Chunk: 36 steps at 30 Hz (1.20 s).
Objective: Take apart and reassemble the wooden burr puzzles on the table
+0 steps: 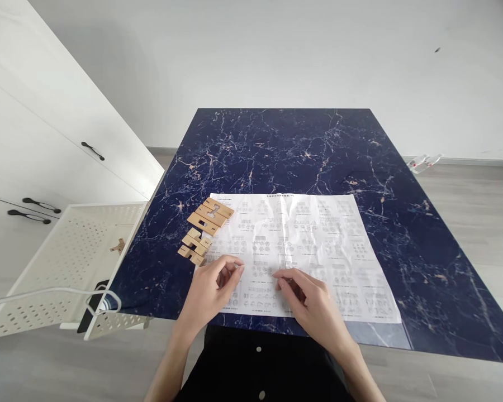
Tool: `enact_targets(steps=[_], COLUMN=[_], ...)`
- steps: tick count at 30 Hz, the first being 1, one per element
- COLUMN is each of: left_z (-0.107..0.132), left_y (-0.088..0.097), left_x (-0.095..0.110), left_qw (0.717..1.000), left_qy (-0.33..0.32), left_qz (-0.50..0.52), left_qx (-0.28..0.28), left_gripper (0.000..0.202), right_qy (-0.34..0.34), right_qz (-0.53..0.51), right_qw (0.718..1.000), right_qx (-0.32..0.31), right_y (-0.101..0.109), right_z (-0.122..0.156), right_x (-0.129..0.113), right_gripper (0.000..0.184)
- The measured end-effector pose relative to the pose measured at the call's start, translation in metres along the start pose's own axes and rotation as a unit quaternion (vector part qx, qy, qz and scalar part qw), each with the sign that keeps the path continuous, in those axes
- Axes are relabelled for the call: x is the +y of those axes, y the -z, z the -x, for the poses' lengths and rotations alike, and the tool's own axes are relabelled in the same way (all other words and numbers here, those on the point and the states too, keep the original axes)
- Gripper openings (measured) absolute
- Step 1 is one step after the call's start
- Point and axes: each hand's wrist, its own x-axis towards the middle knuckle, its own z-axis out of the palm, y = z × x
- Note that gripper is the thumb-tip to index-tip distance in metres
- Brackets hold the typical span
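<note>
A large white sheet (305, 245) printed with many small diagrams lies flat on the dark blue marble table (285, 151). My left hand (212, 290) rests on the sheet's near left part, fingers curled inward with nothing visible in them. My right hand (312, 304) lies on the sheet's near middle, fingers bent and fingertips touching the paper. Several flat wooden puzzle pieces (204, 229) with notches and printed numbers lie in a row at the sheet's left edge, just beyond my left hand.
A white perforated cart tray (73, 251) stands left of the table, holding a small wooden piece (118, 245) and a dark object. White cabinets (46, 139) with black handles fill the left. Clear plastic things (423, 162) lie on the floor at right.
</note>
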Motion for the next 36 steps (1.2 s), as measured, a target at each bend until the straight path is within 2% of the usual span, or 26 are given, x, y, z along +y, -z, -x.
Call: enact_targets(steps=[5, 7, 11, 13, 14, 17, 20, 25, 29, 32, 36], left_z=[0.003, 0.001, -0.011, -0.02, -0.025, -0.038, -0.049, -0.059, -0.063, -0.064, -0.065], left_y=[0.006, 0.012, 0.021, 0.019, 0.015, 0.0, -0.014, -0.021, -0.021, -0.024, -0.027], left_x=[0.003, 0.007, 0.016, 0.018, 0.019, 0.017, 0.01, -0.006, -0.016, -0.019, -0.017], left_qw=[0.999, 0.999, 0.989, 0.978, 0.976, 0.982, 0.98, 0.962, 0.948, 0.94, 0.925], left_qy=[-0.008, -0.016, -0.07, -0.084, -0.082, -0.044, -0.021, -0.047, -0.034, -0.012, 0.001], left_qz=[0.019, 0.031, -0.057, -0.112, -0.128, -0.146, -0.171, -0.241, -0.284, -0.31, -0.355], left_qx=[-0.028, -0.022, 0.115, 0.154, 0.155, 0.111, 0.097, 0.12, 0.139, 0.139, 0.138], left_gripper=[0.022, 0.02, 0.014, 0.02, 0.029, 0.059, 0.077, 0.075, 0.09, 0.095, 0.09], right_qy=[-0.004, -0.006, -0.005, -0.003, -0.002, 0.0, 0.003, 0.011, 0.01, 0.006, 0.001], right_qz=[-0.006, -0.011, -0.011, -0.011, -0.012, -0.016, -0.007, 0.001, -0.004, -0.005, -0.008], right_qw=[1.0, 1.0, 1.0, 1.0, 1.0, 1.0, 1.0, 1.0, 1.0, 1.0, 1.0], right_qx=[-0.007, -0.01, -0.016, -0.014, -0.013, -0.012, -0.01, -0.003, -0.004, -0.006, -0.008], right_y=[0.0, 0.0, -0.001, -0.001, -0.001, 0.0, 0.0, 0.0, 0.001, 0.001, 0.001], right_z=[0.0, 0.001, 0.001, 0.001, 0.001, 0.0, 0.0, -0.001, -0.001, -0.001, 0.0], right_x=[0.001, 0.002, 0.004, 0.004, 0.004, 0.002, 0.002, 0.001, 0.0, -0.001, -0.001], right_gripper=[0.033, 0.032, 0.03, 0.029, 0.029, 0.03, 0.031, 0.029, 0.026, 0.026, 0.027])
